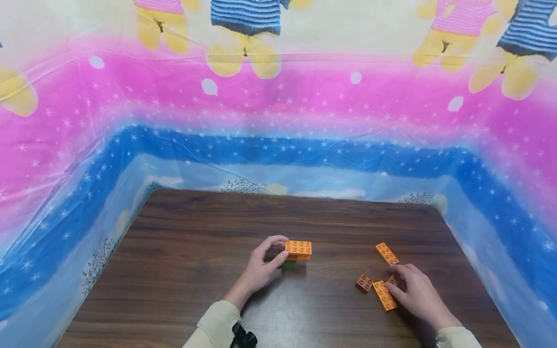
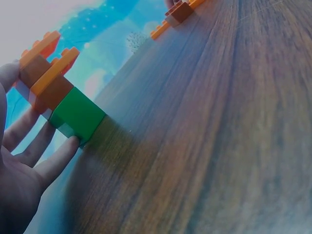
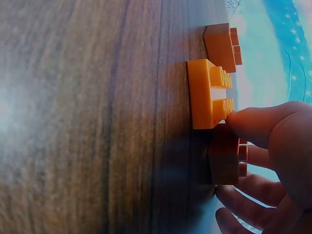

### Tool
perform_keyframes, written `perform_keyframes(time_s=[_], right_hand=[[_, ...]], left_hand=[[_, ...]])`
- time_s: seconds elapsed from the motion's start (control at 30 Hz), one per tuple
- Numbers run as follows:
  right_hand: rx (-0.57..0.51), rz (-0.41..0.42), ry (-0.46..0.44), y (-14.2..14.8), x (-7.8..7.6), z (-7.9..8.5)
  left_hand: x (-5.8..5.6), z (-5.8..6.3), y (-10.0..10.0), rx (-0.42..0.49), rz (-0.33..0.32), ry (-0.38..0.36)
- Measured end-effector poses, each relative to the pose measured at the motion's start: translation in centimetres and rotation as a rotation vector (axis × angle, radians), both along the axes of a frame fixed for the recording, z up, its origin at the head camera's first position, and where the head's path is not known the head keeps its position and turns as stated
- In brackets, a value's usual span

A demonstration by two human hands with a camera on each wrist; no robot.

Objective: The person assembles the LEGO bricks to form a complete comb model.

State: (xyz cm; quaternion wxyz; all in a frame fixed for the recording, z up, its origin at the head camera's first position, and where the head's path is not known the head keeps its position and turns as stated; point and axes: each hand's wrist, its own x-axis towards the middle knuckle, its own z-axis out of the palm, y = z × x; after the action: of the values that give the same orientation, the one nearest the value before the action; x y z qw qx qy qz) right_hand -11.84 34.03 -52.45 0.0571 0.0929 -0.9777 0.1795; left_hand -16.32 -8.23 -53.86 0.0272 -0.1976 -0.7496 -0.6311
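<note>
My left hand (image 1: 259, 268) grips an upright stack of toy building bricks, thumb on the near side and fingers spread along it. The stack has a green brick (image 2: 78, 116) at the bottom, standing on the table, with brown and orange bricks alternating above and an orange brick (image 1: 298, 248) on top. On the right, my right hand (image 1: 418, 293) has thumb and fingers around a brown brick (image 3: 224, 157) that sits low at the table, partly hidden by the hand. Beside the thumb lies an orange brick (image 3: 199, 95), studs up.
Another brown brick (image 1: 364, 283) sits just left of the orange one near my right hand. A further orange brick (image 1: 387, 253) lies beyond the fingertips. The dark wooden table (image 1: 196, 217) is bordered by a patterned cloth (image 1: 304, 96) at its back and sides.
</note>
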Motion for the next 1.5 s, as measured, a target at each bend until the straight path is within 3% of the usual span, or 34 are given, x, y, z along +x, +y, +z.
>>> perform_keyframes(time_s=[0.43, 0.93, 1.5], right_hand=[[0.025, -0.012, -0.031, 0.2, 0.0, -0.1], [0.043, -0.094, -0.111, 1.2, 0.3, 0.0], [0.035, -0.085, -0.088, 1.0, 0.4, 0.0]], left_hand=[[0.0, 0.0, 0.0, -0.014, -0.002, 0.004], [0.1, 0.1, 0.0, -0.015, -0.009, -0.020], [0.1, 0.1, 0.1, 0.006, -0.009, -0.012]])
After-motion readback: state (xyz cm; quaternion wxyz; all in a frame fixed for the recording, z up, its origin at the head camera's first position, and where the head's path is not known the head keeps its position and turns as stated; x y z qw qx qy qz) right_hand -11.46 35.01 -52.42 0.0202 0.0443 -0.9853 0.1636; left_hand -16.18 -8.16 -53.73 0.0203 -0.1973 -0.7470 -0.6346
